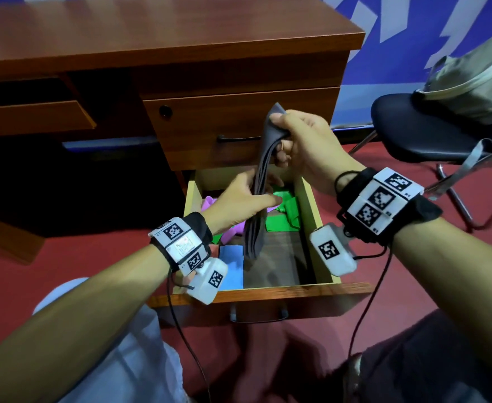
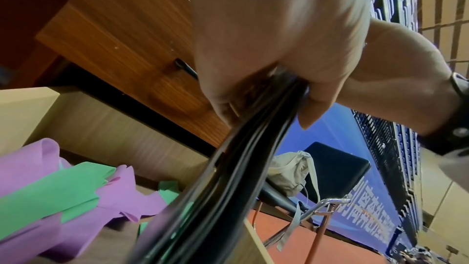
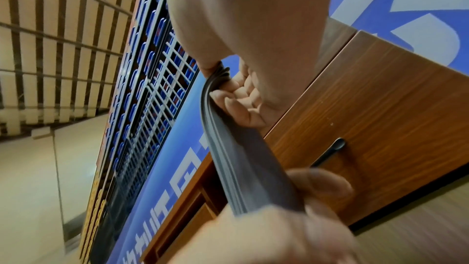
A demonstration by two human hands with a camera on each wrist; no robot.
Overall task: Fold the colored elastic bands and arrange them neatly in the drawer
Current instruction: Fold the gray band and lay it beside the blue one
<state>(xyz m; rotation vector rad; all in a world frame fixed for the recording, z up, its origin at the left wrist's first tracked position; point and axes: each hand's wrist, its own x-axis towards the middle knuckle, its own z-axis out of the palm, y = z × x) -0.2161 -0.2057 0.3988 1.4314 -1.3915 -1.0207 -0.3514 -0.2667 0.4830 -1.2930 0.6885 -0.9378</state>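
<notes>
A dark grey elastic band [image 1: 263,175], folded into several layers, hangs upright above the open drawer [image 1: 305,199]. My right hand [image 1: 294,141] grips its top end, fingers curled round the fold [image 3: 220,79]. My left hand [image 1: 247,196] holds the band's middle between thumb and fingers [image 2: 256,95]. The band's lower end [image 1: 253,245] dangles into the drawer. Inside lie loose green bands [image 1: 282,216], purple bands [image 2: 30,170] and a flat folded blue band [image 1: 231,266].
A closed drawer with a black handle [image 1: 239,138] sits just behind the hands, under the desk top [image 1: 151,33]. A black chair [image 1: 419,132] with a beige bag [image 1: 471,85] stands to the right. Red carpet surrounds the drawer.
</notes>
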